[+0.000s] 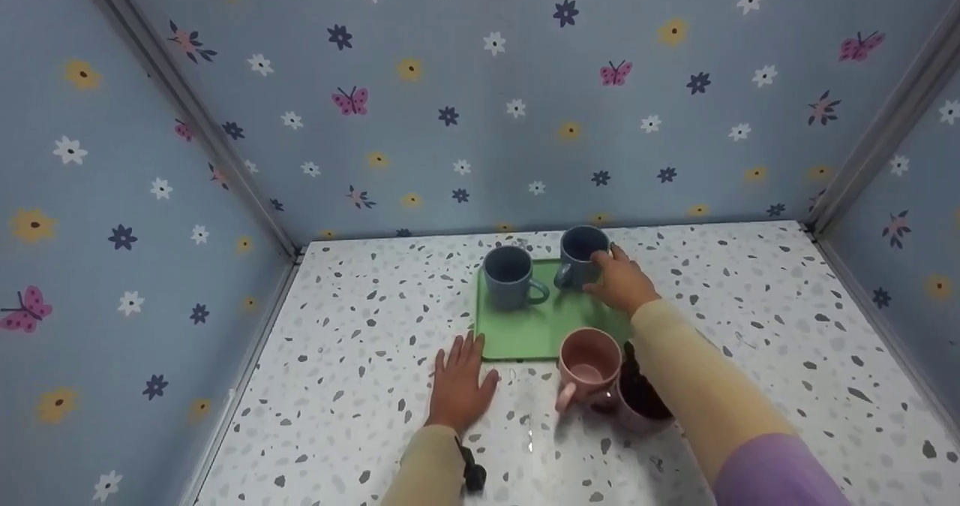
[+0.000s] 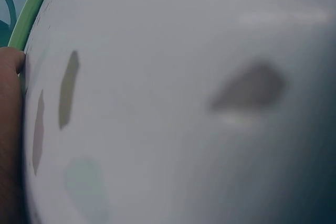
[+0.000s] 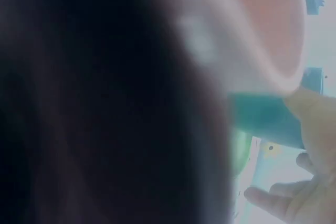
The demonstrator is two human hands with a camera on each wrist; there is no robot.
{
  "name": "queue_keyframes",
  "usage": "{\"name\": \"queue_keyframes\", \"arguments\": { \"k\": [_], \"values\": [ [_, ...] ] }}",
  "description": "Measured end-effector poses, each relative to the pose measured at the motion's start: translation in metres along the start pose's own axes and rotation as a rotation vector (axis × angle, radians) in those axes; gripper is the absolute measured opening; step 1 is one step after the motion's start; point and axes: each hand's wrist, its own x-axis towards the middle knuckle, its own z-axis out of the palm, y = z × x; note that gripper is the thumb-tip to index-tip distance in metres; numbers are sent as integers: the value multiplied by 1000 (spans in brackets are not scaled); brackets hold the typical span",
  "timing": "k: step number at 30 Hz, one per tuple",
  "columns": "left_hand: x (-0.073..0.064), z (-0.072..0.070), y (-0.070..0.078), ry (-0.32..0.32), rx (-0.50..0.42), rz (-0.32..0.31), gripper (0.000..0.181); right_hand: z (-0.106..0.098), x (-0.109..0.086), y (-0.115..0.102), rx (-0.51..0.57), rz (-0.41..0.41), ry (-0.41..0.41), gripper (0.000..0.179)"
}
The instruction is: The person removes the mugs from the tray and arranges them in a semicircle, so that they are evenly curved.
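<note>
My right hand (image 1: 622, 281) is at the right side of a blue mug (image 1: 574, 266) on the back right of a green tray (image 1: 517, 337). Its thumb and a finger hold the mug near its rim; in the right wrist view, other fingers (image 3: 268, 200) stretch out beside it. Another blue mug (image 1: 506, 288) stands upright at the tray's back left, handle to the right. My left hand (image 1: 457, 390) rests flat on the table, fingertips at the tray's front left corner. In the left wrist view, only part of that hand (image 2: 10, 129) shows at the edge.
A pink mug (image 1: 585, 378) stands at the tray's front edge. Beside it, another pink mug (image 1: 645, 420) with a dark interior is partly hidden by my right sleeve. Flowered walls (image 1: 487, 138) border the speckled table (image 1: 360, 386) at the back and sides.
</note>
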Motion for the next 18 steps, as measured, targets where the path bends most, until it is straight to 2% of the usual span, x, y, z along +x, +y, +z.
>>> {"name": "queue_keyframes", "arguments": {
  "k": [5,8,14,18],
  "values": [
    [1,1,0,-20,9,-6,68,1,-4,8,1,-78,93,37],
    [0,0,1,-27,10,-8,68,2,-5,10,0,-90,127,28],
    [0,0,-1,-33,18,-15,68,1,-3,9,7,-62,122,27],
    [1,0,-1,-29,10,-18,68,-3,-3,14,39,-47,97,33]
  ]
}}
